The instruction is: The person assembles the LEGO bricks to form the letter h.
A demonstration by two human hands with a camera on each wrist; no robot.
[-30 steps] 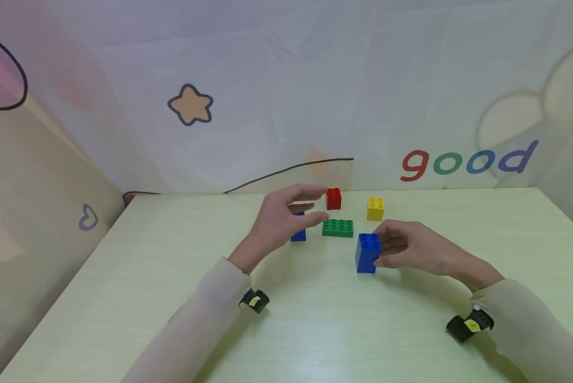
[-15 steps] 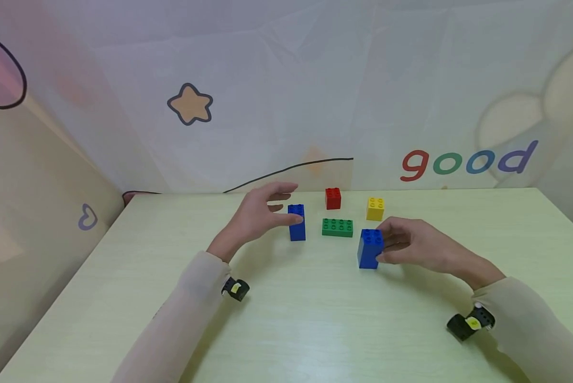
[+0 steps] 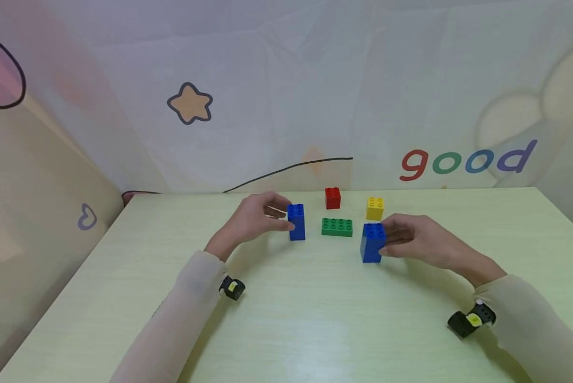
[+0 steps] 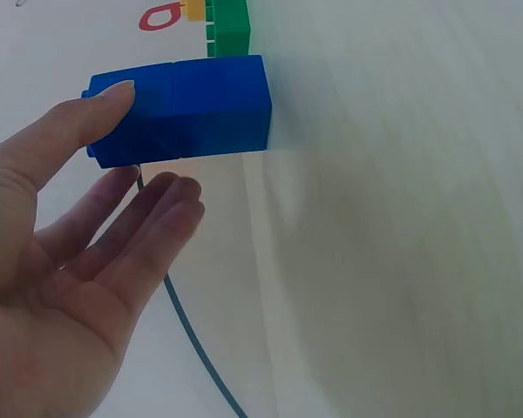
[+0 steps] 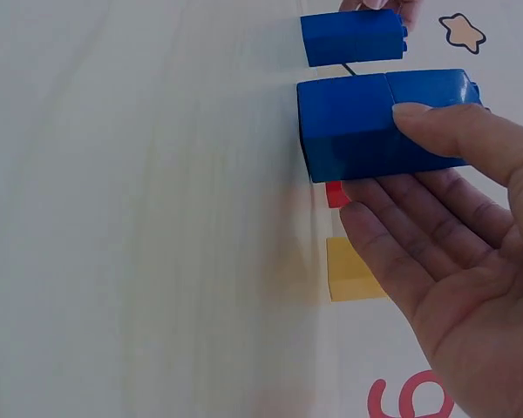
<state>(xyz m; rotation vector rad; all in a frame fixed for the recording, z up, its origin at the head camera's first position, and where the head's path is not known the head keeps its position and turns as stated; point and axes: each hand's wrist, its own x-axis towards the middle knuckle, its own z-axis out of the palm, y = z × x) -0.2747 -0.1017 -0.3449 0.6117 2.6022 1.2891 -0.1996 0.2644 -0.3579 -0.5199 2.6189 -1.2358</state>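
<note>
Two upright blue stacks, each of two studded toy bricks, stand apart on the table. My left hand (image 3: pixel 253 219) is at the left stack (image 3: pixel 297 223), its thumb on the near face and its index fingertip at the other side. In the left wrist view the other fingers curve below that stack (image 4: pixel 192 113). My right hand (image 3: pixel 422 242) pinches the right stack (image 3: pixel 371 244) from its right side, thumb in front and fingers behind. A seam between its two bricks shows in the right wrist view. Between and behind the stacks lies a flat green brick (image 3: pixel 336 227).
Farther back on the pale table (image 3: pixel 286 330) are a small red brick (image 3: pixel 332 198) and a yellow brick (image 3: pixel 375 208). A printed cloth backdrop (image 3: pixel 277 96) rises at the table's far edge. Each wrist wears a small black camera.
My left hand moved left off the front of the left stack, then closed its thumb and index finger around it. My right hand shifted the right stack slightly away and to the right.
</note>
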